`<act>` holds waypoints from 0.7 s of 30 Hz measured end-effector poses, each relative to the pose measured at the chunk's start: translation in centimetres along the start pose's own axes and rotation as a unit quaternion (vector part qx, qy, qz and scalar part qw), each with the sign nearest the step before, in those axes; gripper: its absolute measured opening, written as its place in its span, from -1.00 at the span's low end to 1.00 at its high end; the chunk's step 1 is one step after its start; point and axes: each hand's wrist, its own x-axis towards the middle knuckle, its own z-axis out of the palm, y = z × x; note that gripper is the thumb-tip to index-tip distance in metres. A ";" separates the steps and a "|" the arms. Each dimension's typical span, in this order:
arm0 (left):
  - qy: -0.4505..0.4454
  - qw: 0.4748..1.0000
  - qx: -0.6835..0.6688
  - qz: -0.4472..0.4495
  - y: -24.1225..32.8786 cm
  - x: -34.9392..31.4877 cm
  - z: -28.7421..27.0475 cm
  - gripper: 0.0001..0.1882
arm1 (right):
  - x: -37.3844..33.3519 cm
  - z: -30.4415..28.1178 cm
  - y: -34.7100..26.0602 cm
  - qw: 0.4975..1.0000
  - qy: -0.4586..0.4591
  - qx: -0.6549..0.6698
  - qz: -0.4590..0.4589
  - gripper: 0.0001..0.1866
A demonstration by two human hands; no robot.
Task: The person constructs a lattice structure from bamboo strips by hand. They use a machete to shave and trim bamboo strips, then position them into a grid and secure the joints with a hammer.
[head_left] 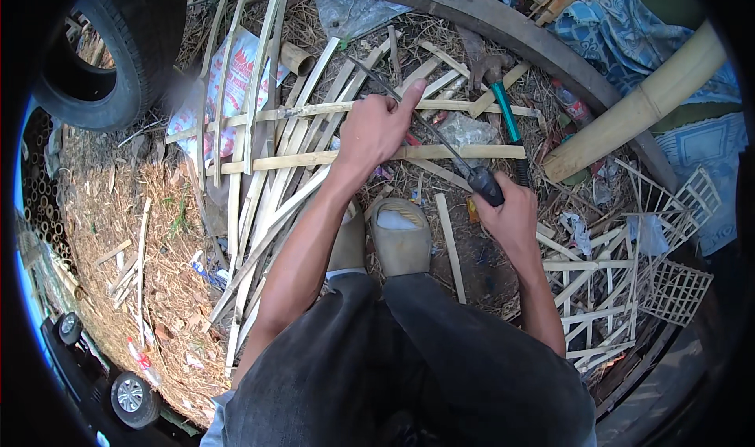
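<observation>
My left hand [373, 130] is closed around a long pale bamboo strip [464, 106] that lies crosswise over a pile of strips, and its thumb points up and away. Under that wrist runs a second crosswise bamboo strip [487, 151]. My right hand [507, 213] grips the dark handle of a long, narrow knife [447, 145]. Its blade, seen almost edge-on, slants to the far left and passes beside my left thumb. What lies under my left fingers is hidden. Beyond my right hand a hammer [504, 108] with a green and black handle rests on the ground.
Bamboo strips [275, 187] fan out left of my sandals [401, 238]. A tire [130, 53] stands far left. A thick bamboo pole [633, 105] leans in from the far right, near a curved rim [472, 10]. Lattice frames [605, 289] lie at right.
</observation>
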 end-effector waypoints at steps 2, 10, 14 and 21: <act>0.271 0.890 0.295 0.217 0.5 -2.4 -0.3 -0.38 | -0.1 -1.4 0.1 0.998 -0.016 0.051 0.041 -0.74; 0.016 0.799 0.373 0.472 -0.5 0.7 0.6 -0.45 | 2.1 -5.9 0.0 0.947 -0.259 0.151 0.118 -0.57; 0.064 0.791 0.369 0.484 -1.7 0.4 0.7 -0.43 | 2.5 -4.2 0.0 0.927 -0.320 0.130 0.145 -0.58; 0.108 0.787 0.382 0.473 -1.3 -0.9 -0.3 -0.44 | 3.0 -4.3 -2.5 0.913 -0.330 0.096 0.220 -0.72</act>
